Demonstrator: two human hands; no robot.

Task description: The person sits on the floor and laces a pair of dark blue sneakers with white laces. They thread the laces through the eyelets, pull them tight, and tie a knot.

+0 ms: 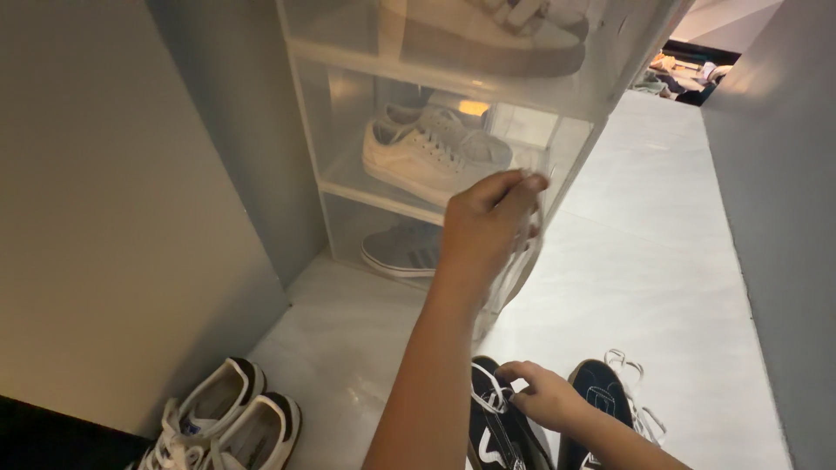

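My left hand (483, 222) reaches up to a stack of clear plastic shoe boxes (344, 187) and pinches the edge of the middle box's clear front door (525, 261), which hangs open. Inside that box sits a pair of white sneakers (418, 152). My right hand (547, 396) is low near the bottom edge, fingers closed on the laces and tongue of a black sneaker (492, 435) on the floor. Its mate (596, 387) lies just to the right, white laces trailing.
A grey striped sneaker (401, 251) fills the lowest box and a pale shoe (488, 39) the top one. A white pair with dark trim (226, 426) stands on the floor at lower left. Grey walls (113, 218) flank the pale tiled floor (644, 261).
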